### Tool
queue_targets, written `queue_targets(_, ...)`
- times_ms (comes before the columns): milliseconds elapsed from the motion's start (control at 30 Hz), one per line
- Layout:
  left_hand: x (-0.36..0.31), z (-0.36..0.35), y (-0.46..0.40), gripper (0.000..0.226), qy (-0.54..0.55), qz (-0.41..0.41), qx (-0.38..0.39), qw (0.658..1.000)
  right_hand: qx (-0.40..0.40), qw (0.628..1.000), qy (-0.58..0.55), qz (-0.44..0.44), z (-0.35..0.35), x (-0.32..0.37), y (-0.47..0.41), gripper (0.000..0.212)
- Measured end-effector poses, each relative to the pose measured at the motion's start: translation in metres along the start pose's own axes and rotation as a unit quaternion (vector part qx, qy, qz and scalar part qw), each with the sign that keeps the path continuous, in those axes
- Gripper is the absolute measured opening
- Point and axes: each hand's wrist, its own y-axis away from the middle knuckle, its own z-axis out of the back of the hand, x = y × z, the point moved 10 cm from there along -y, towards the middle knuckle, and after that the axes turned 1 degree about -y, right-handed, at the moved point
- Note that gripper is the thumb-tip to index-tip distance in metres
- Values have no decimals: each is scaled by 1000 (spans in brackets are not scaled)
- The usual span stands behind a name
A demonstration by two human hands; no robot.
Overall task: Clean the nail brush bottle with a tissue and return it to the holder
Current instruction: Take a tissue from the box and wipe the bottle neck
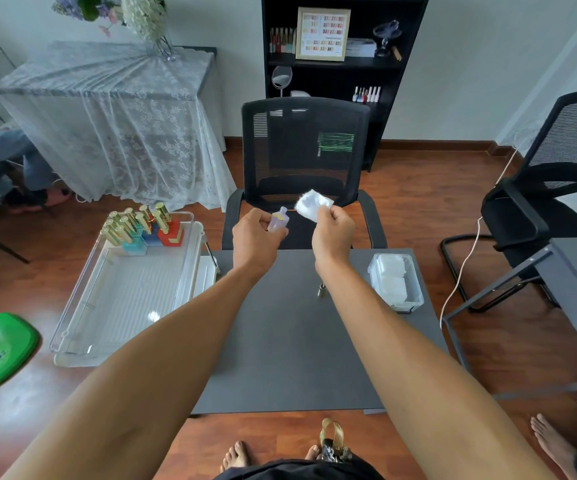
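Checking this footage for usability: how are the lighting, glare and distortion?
Head view: soft even daylight, faint shadows; a glare spot on the clear plastic tray; wide-angle bending at the edges; small lilac bottle in the left hand slightly soft.

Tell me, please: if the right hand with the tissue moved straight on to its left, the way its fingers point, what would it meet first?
Probably the lilac bottle held in the left hand. The right hand holds the tissue just beside it, with a small gap between them. Depth is unclear from this one view.
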Motion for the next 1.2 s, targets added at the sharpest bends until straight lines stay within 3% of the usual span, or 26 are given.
queue_targets(200, 0, -5, 1, 24, 11, 7, 29, 1000, -9, 999, -40, -31, 6, -5, -5, 29)
queue_targets(400, 2, -9, 5, 35, 21, 2, 48, 999, 29, 996, -59, -59, 3, -18, -4, 24)
queue_targets(567, 10, -14, 10, 30, 16, 9, 58, 998, 20, 995, -60, -73, 6, -28, -2, 18)
queue_targets(967, 83, -19, 35, 20, 25, 66, 75, 995, 49, 978, -22, -200, 36, -159, 51, 3)
queue_targets(1200, 121, -36, 54, 32, 21, 96, 101, 990, 68, 964, 48, -253, 48, -212, 69, 20)
